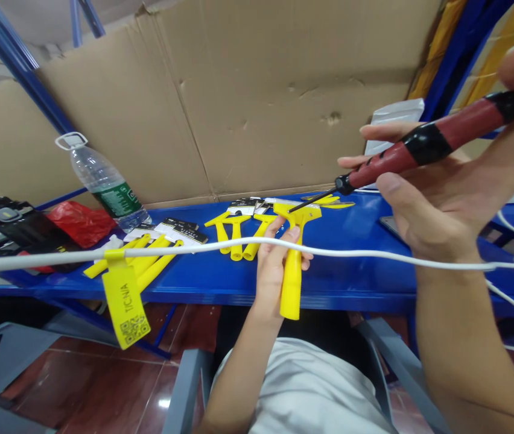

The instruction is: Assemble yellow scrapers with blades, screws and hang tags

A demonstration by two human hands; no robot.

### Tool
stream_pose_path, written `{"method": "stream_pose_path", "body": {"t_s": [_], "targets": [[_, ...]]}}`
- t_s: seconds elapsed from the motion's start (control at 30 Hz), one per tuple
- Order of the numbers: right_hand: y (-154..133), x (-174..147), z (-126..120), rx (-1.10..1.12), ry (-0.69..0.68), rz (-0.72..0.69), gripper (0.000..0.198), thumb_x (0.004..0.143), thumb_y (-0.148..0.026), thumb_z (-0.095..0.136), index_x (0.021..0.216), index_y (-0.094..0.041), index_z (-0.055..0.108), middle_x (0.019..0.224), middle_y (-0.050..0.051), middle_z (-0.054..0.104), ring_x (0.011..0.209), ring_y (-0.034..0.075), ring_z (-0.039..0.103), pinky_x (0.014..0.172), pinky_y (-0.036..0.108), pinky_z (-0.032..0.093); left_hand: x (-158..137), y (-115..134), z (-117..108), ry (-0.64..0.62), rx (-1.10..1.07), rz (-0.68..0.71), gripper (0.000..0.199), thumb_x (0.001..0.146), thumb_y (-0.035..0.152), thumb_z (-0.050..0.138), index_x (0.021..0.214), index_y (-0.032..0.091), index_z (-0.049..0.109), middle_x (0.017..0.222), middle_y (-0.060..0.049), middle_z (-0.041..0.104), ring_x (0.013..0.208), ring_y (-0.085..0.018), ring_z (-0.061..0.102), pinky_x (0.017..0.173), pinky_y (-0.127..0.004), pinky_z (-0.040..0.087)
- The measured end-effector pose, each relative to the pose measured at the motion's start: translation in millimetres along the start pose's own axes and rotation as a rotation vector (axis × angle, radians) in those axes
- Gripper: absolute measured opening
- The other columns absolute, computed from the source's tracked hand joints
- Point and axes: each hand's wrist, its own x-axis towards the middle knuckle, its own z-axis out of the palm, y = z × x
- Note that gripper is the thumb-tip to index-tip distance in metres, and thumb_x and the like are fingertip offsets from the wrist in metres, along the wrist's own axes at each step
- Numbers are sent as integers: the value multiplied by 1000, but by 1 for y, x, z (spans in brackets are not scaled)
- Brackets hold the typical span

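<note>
My left hand [271,265] is closed around a yellow scraper [292,274], its handle pointing down and its wide head up. In my right hand [458,193] is a screwdriver [393,155] with a dark red and black handle. Its thin shaft slants down to the left, and the tip meets the scraper's head near a small hole. The thumb and fingers are on the grip, while the handle's end rests by the raised part of the hand. Behind my left hand lie several more yellow scrapers [236,236] on the blue table [342,271].
More yellow handles [157,265] and black-and-white cards [180,232] lie to the left. Beyond them are a water bottle [112,187], a red plastic bag [80,223] and a black object [26,226]. A white cable [365,253] with a yellow tag [125,307] crosses the view. Cardboard [284,102] stands behind.
</note>
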Motion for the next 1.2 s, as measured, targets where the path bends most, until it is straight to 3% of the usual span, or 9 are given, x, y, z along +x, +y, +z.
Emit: {"method": "stream_pose_path", "body": {"t_s": [0.1, 0.2, 0.33, 0.43, 0.63, 0.77, 0.87, 1.03, 1.2], "targets": [[3, 4, -2, -204, -55, -218, 89, 75, -32, 103, 148, -61, 61, 158, -11, 45, 87, 17, 85, 81, 48, 81, -1, 1, 0, -8, -2, 2, 75, 86, 27, 95, 152, 24, 59, 95, -2, 79, 56, -8, 68, 53, -19, 50], [8, 8, -4, -255, -44, -353, 93, 69, -39, 107, 147, -61, 61, 145, -11, 50, 73, 9, 80, 70, 32, 77, -2, 1, 1, -11, -4, 2, 76, 85, 27, 96, 152, 24, 59, 98, -3, 80, 56, -8, 68, 52, -19, 50], [2, 4, -1, -202, -75, -192, 79, 82, -40, 96, 147, -65, 59, 157, -13, 42, 100, 19, 85, 88, 48, 80, -1, 2, 1, -2, -1, -1, 77, 84, 28, 96, 152, 24, 60, 102, -4, 81, 57, -9, 68, 52, -19, 50], [-6, -1, 1, -147, -85, -90, 79, 80, -39, 96, 144, -66, 59, 160, -15, 39, 116, 27, 84, 97, 60, 78, -1, 2, 1, 1, -2, 4, 76, 85, 27, 95, 152, 24, 59, 97, -2, 79, 57, -9, 68, 52, -19, 50], [-2, 3, -1, -190, 13, -180, 81, 68, -34, 108, 135, -58, 69, 143, -10, 47, 79, 13, 84, 80, 44, 80, -2, 2, 1, -13, -6, -2, 77, 84, 27, 96, 151, 24, 59, 98, -3, 80, 56, -9, 67, 52, -19, 50], [-7, 2, 5, -142, -10, -134, 70, 75, -50, 101, 136, -57, 68, 147, -12, 48, 94, 19, 86, 91, 51, 78, -1, 3, 1, -5, -4, -5, 78, 83, 27, 97, 151, 24, 60, 96, -2, 79, 56, -9, 67, 52, -19, 50], [-12, 0, 10, -113, -40, -100, 71, 76, -49, 99, 138, -59, 66, 151, -13, 48, 110, 25, 85, 97, 56, 77, -1, 3, 1, 4, 3, 1, 77, 84, 28, 96, 151, 25, 60, 94, -1, 78, 56, -8, 66, 53, -19, 49], [-7, 5, 9, -173, -39, -200, 75, 74, -35, 102, 137, -59, 68, 143, -12, 53, 84, 17, 86, 80, 45, 80, 0, 3, 2, 7, 24, 5, 76, 84, 30, 95, 151, 26, 60, 96, -1, 78, 56, -9, 66, 54, -20, 49], [-1, 9, 9, -187, -29, -293, 73, 76, -39, 101, 139, -58, 70, 139, -11, 58, 78, 11, 82, 78, 33, 77, 1, 3, 1, 5, -2, -3, 76, 82, 28, 97, 150, 25, 60, 94, -1, 78, 55, -9, 66, 52, -19, 49]]}}
